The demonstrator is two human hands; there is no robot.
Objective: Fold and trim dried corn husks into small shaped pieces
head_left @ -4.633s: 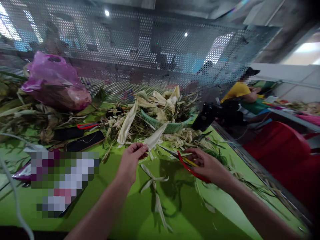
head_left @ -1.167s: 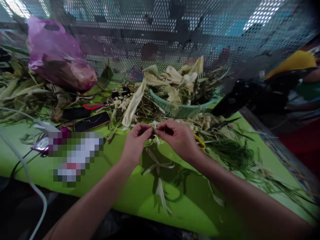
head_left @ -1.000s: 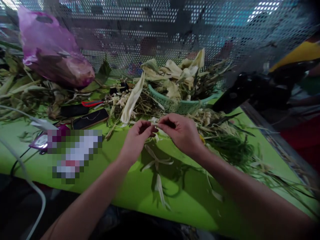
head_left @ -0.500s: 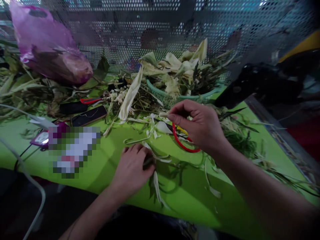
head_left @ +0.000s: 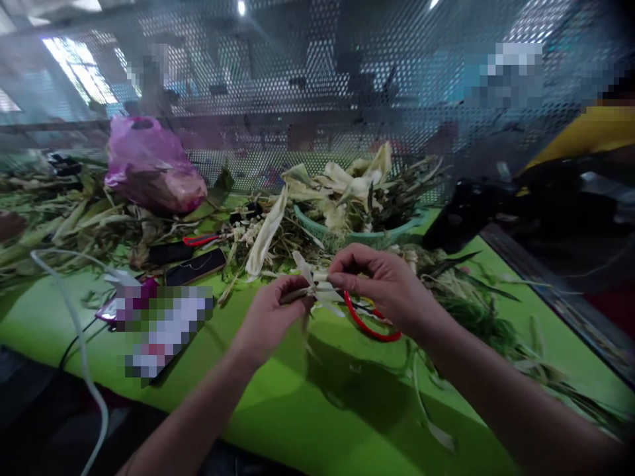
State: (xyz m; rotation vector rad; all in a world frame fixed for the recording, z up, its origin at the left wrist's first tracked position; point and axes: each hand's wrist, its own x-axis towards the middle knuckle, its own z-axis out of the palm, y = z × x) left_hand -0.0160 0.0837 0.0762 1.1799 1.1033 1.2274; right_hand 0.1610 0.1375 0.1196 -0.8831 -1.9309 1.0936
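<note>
My left hand (head_left: 270,314) is closed around the stem of a small bundle of pale dried husk strips (head_left: 302,266), its loose ends sticking out past the fingertips. Facing it, my right hand (head_left: 389,284) pinches a short pale husk strip (head_left: 323,276) between thumb and fingers. The two pieces meet or nearly meet; whether they touch I cannot tell. Just below my right hand lies a tool with a red loop handle (head_left: 370,332), partly hidden. Behind both hands, a long cream husk (head_left: 266,235) leans on a heap of dried plant scraps.
A green basket (head_left: 322,237) heaped with husks stands at the back against a perforated metal screen (head_left: 278,132). To the left are a purple plastic bag (head_left: 149,158), a red cutter (head_left: 198,240), dark phone-like slabs (head_left: 196,268) and a white cable (head_left: 82,350). A person's yellow sleeve (head_left: 585,135) shows at right.
My left hand has lifted off the tabletop with the husk bundle and come up to my right hand. The right hand still pinches its strip. The view has tilted upward.
</note>
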